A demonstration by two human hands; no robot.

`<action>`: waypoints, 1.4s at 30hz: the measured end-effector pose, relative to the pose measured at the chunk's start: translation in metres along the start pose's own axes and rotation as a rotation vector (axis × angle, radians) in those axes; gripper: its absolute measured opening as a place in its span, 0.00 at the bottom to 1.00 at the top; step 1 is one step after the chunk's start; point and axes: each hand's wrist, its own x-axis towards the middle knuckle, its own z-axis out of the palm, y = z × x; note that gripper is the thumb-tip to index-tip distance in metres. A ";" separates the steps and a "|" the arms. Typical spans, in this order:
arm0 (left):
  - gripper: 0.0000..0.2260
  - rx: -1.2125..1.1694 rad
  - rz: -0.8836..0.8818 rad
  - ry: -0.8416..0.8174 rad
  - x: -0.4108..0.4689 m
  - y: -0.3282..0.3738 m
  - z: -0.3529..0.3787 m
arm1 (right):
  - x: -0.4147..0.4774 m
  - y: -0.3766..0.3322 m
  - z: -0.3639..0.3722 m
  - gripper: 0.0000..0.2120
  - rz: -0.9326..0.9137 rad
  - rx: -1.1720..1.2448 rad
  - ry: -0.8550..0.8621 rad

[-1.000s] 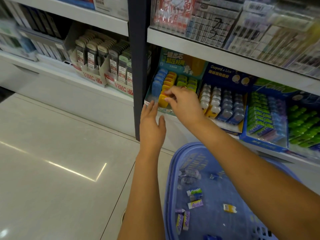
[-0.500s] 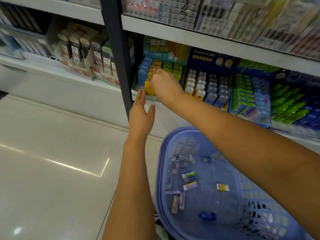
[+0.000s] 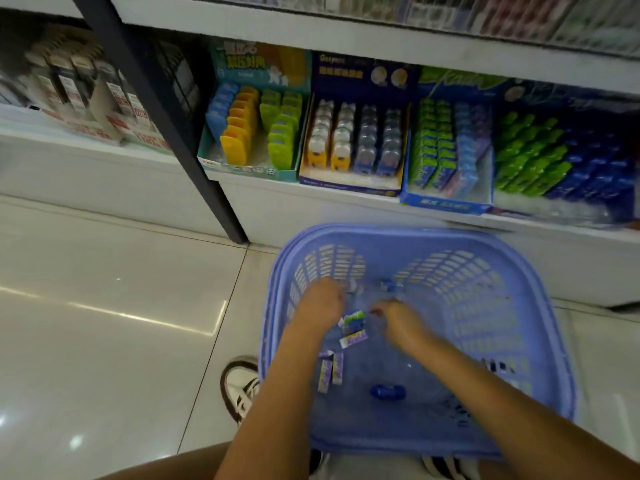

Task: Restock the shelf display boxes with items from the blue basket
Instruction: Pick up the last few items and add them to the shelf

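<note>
Blue basket (image 3: 540, 341) on the floor, both hands down inside it. Left hand (image 3: 320, 301) and right hand (image 3: 398, 318) blurred; cannot tell whether fingers are apart or closed on anything. Loose in the basket: 2 purple packets (image 3: 330, 370), a green-and-white packet (image 3: 354, 317) between the hands, a dark blue piece (image 3: 387, 391). Advice: take 1 kind at a time, pinch by the edges, match colour to box. Beyond, on the shelf (image 3: 311, 194): teal display box (image 3: 254, 147) with blue, yellow and green rows, navy display box (image 3: 355, 143), blue display box (image 3: 448, 154).
</note>
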 end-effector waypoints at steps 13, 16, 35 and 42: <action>0.15 0.279 -0.482 -0.234 0.028 -0.041 0.104 | 0.046 0.042 0.068 0.15 -0.119 -0.045 -0.098; 0.14 0.330 -0.531 -0.283 0.026 -0.047 0.116 | 0.041 0.050 0.053 0.06 -0.085 0.136 -0.144; 0.10 -0.912 -0.222 -0.093 0.020 0.042 0.046 | -0.066 0.057 -0.138 0.07 -0.147 1.059 0.471; 0.07 -1.490 -0.050 -0.108 -0.008 0.092 -0.011 | -0.056 0.044 -0.218 0.06 -0.202 0.743 1.129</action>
